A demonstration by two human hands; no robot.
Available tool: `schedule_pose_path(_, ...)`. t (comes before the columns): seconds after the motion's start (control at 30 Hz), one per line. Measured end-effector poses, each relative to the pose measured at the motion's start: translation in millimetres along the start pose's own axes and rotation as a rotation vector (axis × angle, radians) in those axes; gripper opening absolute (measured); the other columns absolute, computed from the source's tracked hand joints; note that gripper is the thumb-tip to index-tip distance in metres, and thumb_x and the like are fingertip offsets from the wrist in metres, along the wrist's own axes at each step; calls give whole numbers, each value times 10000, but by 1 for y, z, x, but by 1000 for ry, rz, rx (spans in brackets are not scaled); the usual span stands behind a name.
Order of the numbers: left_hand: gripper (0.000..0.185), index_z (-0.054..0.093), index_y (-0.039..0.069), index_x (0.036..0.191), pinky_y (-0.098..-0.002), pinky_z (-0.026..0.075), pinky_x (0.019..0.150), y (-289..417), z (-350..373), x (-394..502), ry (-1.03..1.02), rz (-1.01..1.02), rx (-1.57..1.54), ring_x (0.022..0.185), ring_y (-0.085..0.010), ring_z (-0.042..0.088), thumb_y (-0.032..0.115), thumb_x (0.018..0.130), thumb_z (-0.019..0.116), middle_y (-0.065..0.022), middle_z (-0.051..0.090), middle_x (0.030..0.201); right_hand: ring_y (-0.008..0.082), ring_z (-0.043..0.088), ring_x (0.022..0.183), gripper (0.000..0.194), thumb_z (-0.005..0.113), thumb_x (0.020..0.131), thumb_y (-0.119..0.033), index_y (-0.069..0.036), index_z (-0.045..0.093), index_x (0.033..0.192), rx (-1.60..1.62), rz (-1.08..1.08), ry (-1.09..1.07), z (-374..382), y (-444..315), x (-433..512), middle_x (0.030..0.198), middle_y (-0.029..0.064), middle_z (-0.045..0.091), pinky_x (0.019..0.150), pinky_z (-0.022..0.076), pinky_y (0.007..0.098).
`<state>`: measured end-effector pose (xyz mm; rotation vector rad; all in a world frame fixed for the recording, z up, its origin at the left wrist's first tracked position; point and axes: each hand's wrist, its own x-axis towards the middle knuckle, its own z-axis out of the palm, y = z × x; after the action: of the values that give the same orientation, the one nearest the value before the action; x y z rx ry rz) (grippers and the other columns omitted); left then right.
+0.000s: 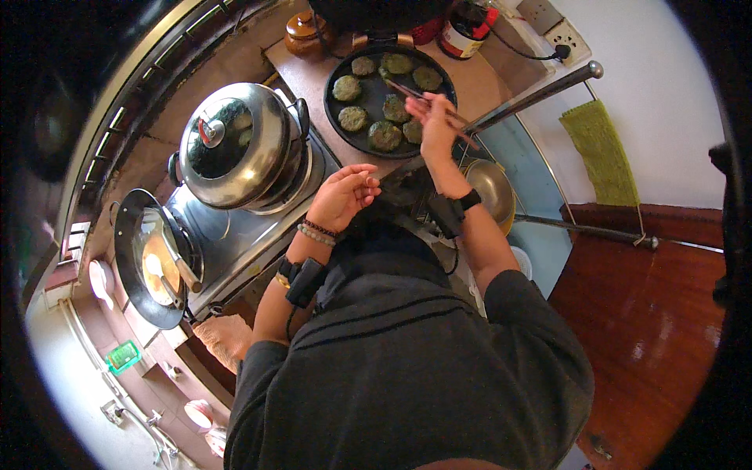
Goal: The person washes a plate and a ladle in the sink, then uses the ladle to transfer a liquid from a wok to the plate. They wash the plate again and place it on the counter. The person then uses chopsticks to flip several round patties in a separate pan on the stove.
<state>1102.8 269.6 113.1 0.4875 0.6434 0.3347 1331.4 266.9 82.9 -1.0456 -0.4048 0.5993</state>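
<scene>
My right hand [433, 126] grips a pair of wooden chopsticks [405, 89] above the right side of a round black griddle pan [369, 84]. Several green patties [385, 136] lie spread over its cooking surface. The chopstick tips reach the lower edge of a patty [396, 63] at the back; whether they pinch it I cannot tell. Part of one patty [413, 131] is hidden by my right hand. My left hand [348, 197] hangs in front of the counter, between the pan and my body, its fingers loosely curled with nothing in them.
A lidded steel pot [258, 153] stands on the gas stove [229, 229]. Left of it sits a wok [132, 282] with utensils inside. A brown lidded jar [302, 35] and a dark glass jar [464, 35] are behind the pan. A metal rail [529, 100] runs along the right.
</scene>
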Motion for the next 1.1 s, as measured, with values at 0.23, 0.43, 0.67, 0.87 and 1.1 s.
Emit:
schedule_pose_path(0.23, 180, 568, 38, 1081, -276, 500, 688, -4, 1, 1, -8, -28, 6, 789, -170, 611, 107, 924, 511, -63, 627, 874, 369, 611, 950, 277, 362, 993, -219, 44, 424, 933, 415, 403, 328, -18, -24, -1, 978, 235, 520, 848, 562, 451)
schedule_pose_path(0.43, 199, 560, 34, 1103, -280, 493, 681, -3, 1, 4, -17, -41, 18, 803, -180, 608, 116, 931, 504, -70, 622, 880, 266, 670, 699, 345, 478, 962, -281, 55, 554, 946, -130, 89, 26, -18, -42, 0, 846, 168, 614, 625, 582, 347)
schedule_pose_path(0.67, 191, 569, 33, 1090, -282, 494, 674, -4, 3, 4, -14, -42, 15, 800, -187, 610, 115, 928, 509, -72, 622, 875, 173, 655, 748, 332, 478, 966, -249, 62, 593, 984, -418, 12, -81, -1, -15, 8, 855, 134, 638, 644, 556, 264)
schedule_pose_path(0.87, 163, 572, 32, 1056, -269, 502, 676, -4, 2, 4, 3, -36, 8, 774, -152, 604, 102, 919, 520, -58, 621, 864, 181, 651, 752, 317, 480, 966, -246, 49, 574, 1031, -315, 12, -150, -6, -16, 21, 867, 125, 627, 663, 556, 278)
schedule_pose_path(1.1, 190, 566, 47, 1091, -274, 493, 687, -2, 7, 5, 8, -1, 103, 805, -170, 609, 129, 925, 519, -54, 621, 874, 140, 629, 752, 325, 483, 957, -265, 29, 605, 1018, -473, -207, -199, -6, -4, 70, 846, 106, 645, 664, 526, 270)
